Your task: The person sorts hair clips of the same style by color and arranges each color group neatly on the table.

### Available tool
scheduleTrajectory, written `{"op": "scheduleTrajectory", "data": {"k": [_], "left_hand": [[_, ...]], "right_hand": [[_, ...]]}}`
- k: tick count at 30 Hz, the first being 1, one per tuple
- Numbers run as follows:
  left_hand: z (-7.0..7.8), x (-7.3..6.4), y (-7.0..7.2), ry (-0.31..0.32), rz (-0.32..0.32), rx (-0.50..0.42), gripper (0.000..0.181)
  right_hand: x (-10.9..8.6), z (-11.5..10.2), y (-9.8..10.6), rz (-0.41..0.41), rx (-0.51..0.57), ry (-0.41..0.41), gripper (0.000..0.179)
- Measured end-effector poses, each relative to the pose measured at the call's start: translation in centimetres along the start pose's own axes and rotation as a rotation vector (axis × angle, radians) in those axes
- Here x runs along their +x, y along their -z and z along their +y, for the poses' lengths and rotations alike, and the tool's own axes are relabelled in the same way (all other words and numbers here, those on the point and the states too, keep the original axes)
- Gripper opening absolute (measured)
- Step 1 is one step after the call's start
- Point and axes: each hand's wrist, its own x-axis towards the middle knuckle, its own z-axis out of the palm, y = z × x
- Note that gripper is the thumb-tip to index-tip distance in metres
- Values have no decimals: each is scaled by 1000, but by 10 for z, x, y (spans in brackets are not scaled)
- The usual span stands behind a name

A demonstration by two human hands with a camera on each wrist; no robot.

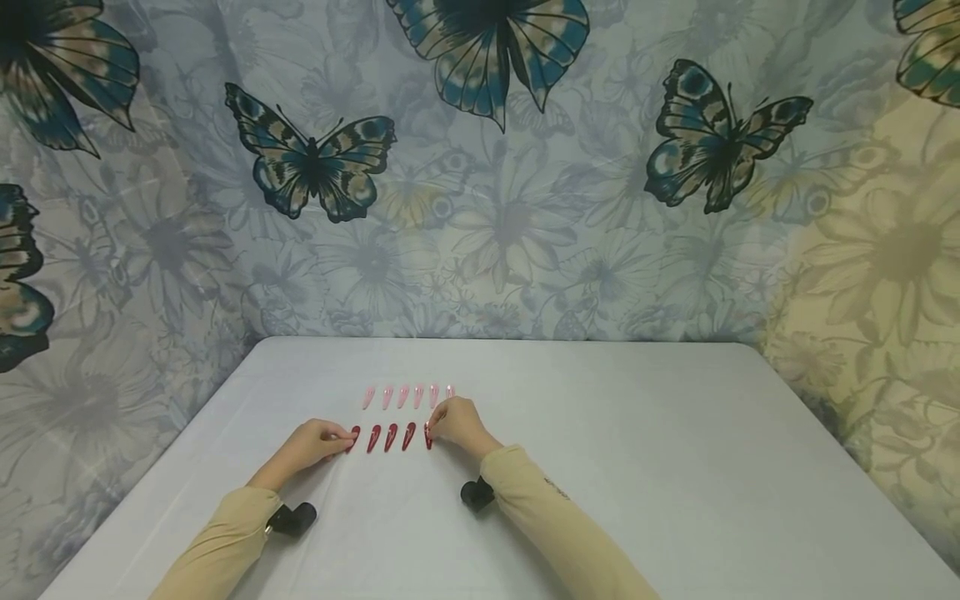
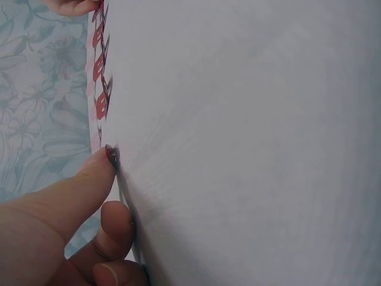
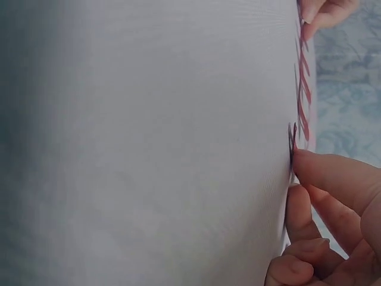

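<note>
Several red snap hair clips [image 1: 392,437] lie in a row on the white table, slanted side by side. My left hand [image 1: 315,443] is at the left end of this row, its thumb and fingertips on the leftmost red hair clip [image 1: 354,437]. In the left wrist view, the thumb partly covers that clip [image 2: 111,155]. At the row's right end, my right hand [image 1: 459,422] pinches the rightmost red hair clip [image 1: 428,437] between thumb and fingers. Its tip [image 3: 293,136] shows beyond the thumb in the right wrist view.
Behind the red row runs a row of several pink hair clips [image 1: 403,396], its right end close by the right hand. The white table [image 1: 637,450] stretches to both sides. A butterfly-patterned cloth [image 1: 517,250] hangs behind it.
</note>
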Motion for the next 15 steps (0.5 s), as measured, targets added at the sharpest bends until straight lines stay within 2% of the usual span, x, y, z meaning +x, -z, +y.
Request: {"op": "scheduleTrajectory", "data": {"k": [3,9,12,15], "left_hand": [[2,1,1,-8,2,-2,11],[3,-4,1,-4,-1,-10,8],[3,-5,0,11,-4,4,9],[4,-4,-1,43,5,13,9]], "right_hand": [[1,1,4,-12,35,-25,11],[-4,7,13,-51,171,-82,8],[-7,10,19,-81,200,-49,9],[-12,13,28,-111,208,19,9]]}}
